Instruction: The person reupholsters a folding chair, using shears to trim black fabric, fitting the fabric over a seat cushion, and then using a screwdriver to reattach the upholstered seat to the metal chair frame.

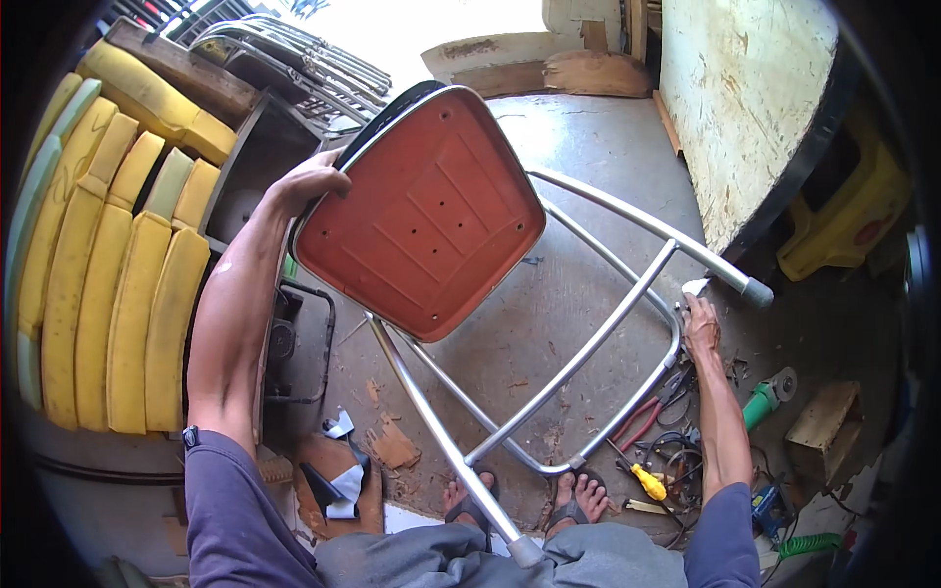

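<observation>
A chair seat with a red-orange underside (431, 260) and a dark cover on its other face is tilted up in front of me. My left hand (319, 183) is closed round its upper left edge. A silver tubular chair frame (588, 367) extends from behind the seat toward my lap and to the right. Whether seat and frame are joined is hidden. Beside the frame's right bend, low near the floor, my right hand (701, 325) has its fingers closed on a small white object (695, 286) whose kind I cannot make out.
Yellow foam pads (127, 284) are stacked at the left. Metal chair frames (294, 64) lie at the back left. Red-handled pliers (637, 419), a yellow screwdriver (649, 482), a green angle grinder (767, 397) and a wooden box (823, 426) lie at the right. A worn board (750, 98) stands behind.
</observation>
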A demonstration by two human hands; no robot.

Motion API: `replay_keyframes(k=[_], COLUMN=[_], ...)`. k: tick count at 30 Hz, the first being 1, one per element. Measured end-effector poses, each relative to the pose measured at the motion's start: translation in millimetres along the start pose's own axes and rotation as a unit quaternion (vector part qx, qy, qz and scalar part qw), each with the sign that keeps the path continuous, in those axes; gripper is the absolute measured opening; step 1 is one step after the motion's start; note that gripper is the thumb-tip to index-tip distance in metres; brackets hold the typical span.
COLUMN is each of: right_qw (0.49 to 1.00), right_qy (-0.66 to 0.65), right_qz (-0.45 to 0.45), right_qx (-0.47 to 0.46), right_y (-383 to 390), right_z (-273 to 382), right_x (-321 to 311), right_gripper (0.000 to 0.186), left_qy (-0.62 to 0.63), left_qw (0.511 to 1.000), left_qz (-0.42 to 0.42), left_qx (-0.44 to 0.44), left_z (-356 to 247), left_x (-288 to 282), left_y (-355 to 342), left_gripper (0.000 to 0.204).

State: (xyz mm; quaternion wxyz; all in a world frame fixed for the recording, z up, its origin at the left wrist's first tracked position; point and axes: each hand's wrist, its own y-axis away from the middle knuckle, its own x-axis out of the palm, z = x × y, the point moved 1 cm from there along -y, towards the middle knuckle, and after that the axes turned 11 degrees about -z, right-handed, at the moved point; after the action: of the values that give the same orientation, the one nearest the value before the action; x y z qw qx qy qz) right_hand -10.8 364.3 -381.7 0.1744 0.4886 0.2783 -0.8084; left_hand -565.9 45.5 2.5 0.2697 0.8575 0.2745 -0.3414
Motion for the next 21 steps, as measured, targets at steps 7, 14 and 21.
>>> replay_keyframes(k=[7,14,21], right_qw=[0.952,0.500,0.488], right_qy=[-0.168,-0.798,-0.811], right_qz=[-0.049,0.074,0.075], right_qx=[0.253,0.329,0.314], right_y=[9,28,24], right_z=[43,237,240], right_x=[-22,-121,-122], right_gripper=[0.018,0.021,0.014], left_qy=[0.149,0.097,-0.108], left_qw=[0.985,0.994,0.986], left_qz=[-0.082,-0.031,-0.122], left_qx=[-0.036,-0.041,0.024], left_z=[16,-8,-5], left_x=[8,9,13], left_y=[-24,-58,-86], left_gripper=[0.074,0.075,0.069])
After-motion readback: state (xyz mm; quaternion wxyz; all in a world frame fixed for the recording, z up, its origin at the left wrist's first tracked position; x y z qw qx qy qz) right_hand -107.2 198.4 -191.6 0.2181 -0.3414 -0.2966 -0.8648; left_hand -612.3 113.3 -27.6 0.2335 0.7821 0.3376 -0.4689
